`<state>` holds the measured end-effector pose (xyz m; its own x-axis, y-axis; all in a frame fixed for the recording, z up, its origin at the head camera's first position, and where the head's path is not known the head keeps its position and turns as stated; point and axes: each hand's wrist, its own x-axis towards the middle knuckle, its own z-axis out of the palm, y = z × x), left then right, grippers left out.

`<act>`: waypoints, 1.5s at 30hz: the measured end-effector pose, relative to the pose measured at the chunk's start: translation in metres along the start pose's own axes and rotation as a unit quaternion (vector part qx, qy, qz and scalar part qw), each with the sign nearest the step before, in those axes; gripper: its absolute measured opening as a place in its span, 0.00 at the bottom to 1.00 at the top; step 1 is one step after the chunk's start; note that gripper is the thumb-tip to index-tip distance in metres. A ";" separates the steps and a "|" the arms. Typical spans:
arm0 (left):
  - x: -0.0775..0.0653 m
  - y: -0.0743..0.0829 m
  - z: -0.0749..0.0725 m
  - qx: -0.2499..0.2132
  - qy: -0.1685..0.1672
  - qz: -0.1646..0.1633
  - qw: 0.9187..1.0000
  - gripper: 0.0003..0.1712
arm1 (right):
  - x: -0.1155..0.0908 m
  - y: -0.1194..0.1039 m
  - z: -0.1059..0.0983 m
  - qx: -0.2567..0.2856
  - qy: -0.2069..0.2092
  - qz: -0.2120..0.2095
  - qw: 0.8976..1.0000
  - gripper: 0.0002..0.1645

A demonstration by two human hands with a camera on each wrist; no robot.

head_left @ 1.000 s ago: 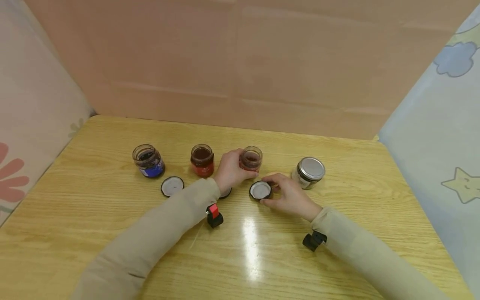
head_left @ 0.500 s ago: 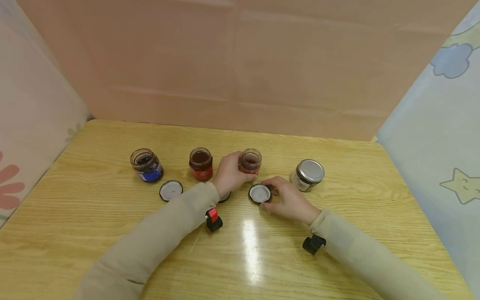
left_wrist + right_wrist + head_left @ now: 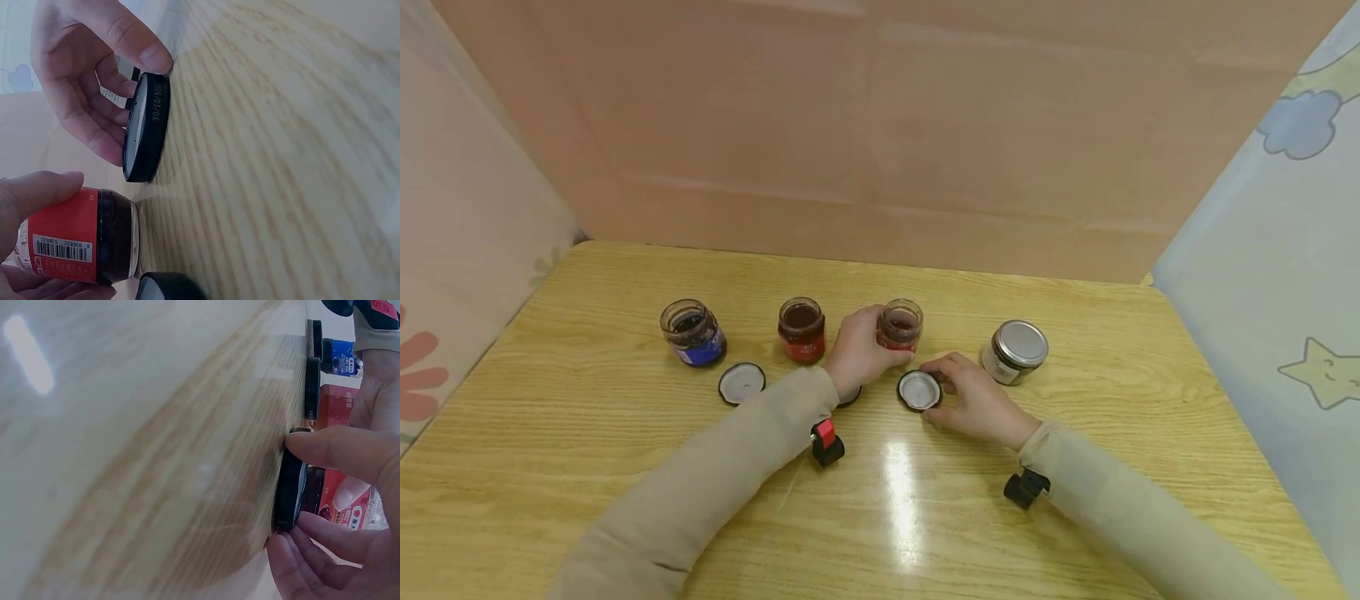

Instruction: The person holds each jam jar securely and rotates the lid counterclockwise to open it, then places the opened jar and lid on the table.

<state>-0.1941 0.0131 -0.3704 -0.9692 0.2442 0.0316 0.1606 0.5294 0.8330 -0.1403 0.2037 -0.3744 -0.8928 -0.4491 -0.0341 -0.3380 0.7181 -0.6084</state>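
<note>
My left hand [image 3: 863,350] grips an open glass jar with a red label [image 3: 900,327], which stands upright on the table. In the left wrist view, the label [image 3: 62,234] and its barcode face the camera. Just in front of that jar, an upturned black-rimmed lid [image 3: 919,391] lies on the table with its pale inside upward. My right hand [image 3: 976,400] holds this lid by its rim, the thumb [image 3: 325,445] on the near side and fingers on the far side. Another upturned lid [image 3: 850,397] is partly hidden behind my left wrist.
To the left stand an open red-labelled jar [image 3: 802,330] and an open blue-labelled jar [image 3: 693,332], with an upturned lid [image 3: 742,383] in front. A jar with a silver lid on [image 3: 1016,351] stands beyond my right hand. A brown covering [image 3: 880,142] rises behind the table.
The head view has shifted slightly, so the table sits a little lower in it. Both hands keep their hold on the jar and the lid, with little visible movement.
</note>
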 end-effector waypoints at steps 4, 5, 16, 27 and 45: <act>0.000 0.000 0.000 -0.001 0.000 0.000 1.000 0.31 | 0.000 0.000 0.000 -0.006 0.000 0.002 1.000 0.33; 0.000 0.000 0.000 -0.001 0.000 0.001 1.000 0.32 | 0.000 0.000 0.000 -0.007 0.000 0.002 1.000 0.33; -0.001 -0.001 -0.002 0.014 -0.018 0.001 1.000 0.35 | 0.000 0.001 0.000 -0.006 0.001 0.002 1.000 0.35; -0.003 0.003 0.000 0.010 -0.011 0.001 1.000 0.47 | -0.004 0.003 -0.003 0.009 0.020 0.004 1.000 0.33; -0.007 0.014 -0.005 0.024 0.011 0.032 0.999 0.51 | -0.007 0.004 -0.013 0.010 0.071 -0.038 0.997 0.29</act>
<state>-0.1864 0.0151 -0.3558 -0.9604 0.2613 0.0968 0.2308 0.5515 0.8016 -0.1394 0.2170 -0.3665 -0.8984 -0.4213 0.1245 -0.4018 0.6734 -0.6206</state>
